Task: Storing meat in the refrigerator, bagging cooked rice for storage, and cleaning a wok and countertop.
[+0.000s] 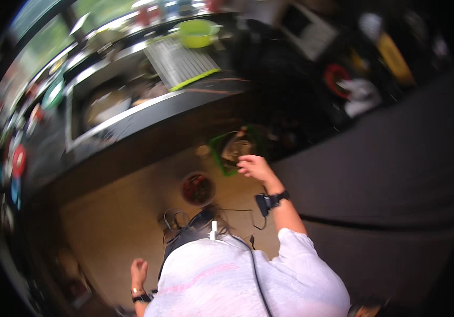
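My right hand (pixel 254 168) is stretched forward with its fingers loosely bent, and I see nothing in it. In this view it overlaps the near right side of a green crate (pixel 221 158), whose contents are dark and blurred. Whether the hand touches the crate cannot be told. Left of the crate, a round bucket (pixel 197 188) of dark red and green scraps stands on the floor. My left hand (pixel 139 271) hangs low beside my body, fingers slightly curled, with nothing visible in it.
A dark counter (pixel 112 132) runs ahead, with a sink (pixel 86 105) set in it. A slatted drying rack (pixel 183 61) and a lime-green bowl (pixel 197 33) sit beside the sink. White cloth or plastic (pixel 359 97) lies further right. A black cable (pixel 252 261) crosses my shirt.
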`<state>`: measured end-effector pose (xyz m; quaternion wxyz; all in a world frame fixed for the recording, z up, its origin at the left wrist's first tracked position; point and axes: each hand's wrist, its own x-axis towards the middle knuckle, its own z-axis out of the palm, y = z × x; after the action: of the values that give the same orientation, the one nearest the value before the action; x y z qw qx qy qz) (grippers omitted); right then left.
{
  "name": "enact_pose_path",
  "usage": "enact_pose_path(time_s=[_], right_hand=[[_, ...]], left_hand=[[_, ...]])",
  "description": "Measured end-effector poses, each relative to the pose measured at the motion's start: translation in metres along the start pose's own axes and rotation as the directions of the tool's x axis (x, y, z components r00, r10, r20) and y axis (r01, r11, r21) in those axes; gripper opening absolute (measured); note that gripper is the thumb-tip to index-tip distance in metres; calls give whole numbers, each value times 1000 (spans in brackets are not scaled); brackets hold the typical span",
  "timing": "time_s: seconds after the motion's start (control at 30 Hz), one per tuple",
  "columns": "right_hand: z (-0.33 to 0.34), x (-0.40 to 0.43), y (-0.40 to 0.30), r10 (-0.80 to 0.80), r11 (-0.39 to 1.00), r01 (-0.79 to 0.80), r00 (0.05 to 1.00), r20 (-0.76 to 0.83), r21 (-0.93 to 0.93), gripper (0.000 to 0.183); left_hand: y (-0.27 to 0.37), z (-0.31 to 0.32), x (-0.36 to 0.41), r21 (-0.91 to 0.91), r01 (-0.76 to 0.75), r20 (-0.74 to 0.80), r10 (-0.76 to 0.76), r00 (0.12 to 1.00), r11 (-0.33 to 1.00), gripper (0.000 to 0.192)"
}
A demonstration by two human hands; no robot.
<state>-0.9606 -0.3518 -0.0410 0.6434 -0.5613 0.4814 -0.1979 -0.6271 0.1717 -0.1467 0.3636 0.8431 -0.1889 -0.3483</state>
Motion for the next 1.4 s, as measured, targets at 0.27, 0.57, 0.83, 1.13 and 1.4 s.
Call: enact_pose_path(time_s=[0.27, 0.57, 0.83, 1.13, 1.4], right_hand=[[47, -1, 1, 83, 996, -74, 962, 262, -46, 33], [137, -3, -12, 177, 983, -138, 884, 433, -121, 28], [356, -81, -40, 195, 963, -15, 725, 660, -268, 28], [539, -155, -36, 313, 820, 323, 437, 843, -472, 35], [666, -142, -44, 339, 773, 422, 357, 871, -474, 35]], left_hand=[[-4, 1, -107, 70, 232, -250, -208, 945, 970, 26], [-19, 7, -176, -11, 280, -332, -268, 905, 960, 24], [-139, -8, -286, -200, 556, -411, -584, 700, 807, 24], [-207, -25, -353, -577, 598, -316, -827, 466, 557, 25], [-248, -118, -316, -562, 538, -419, -777, 470, 628, 23]])
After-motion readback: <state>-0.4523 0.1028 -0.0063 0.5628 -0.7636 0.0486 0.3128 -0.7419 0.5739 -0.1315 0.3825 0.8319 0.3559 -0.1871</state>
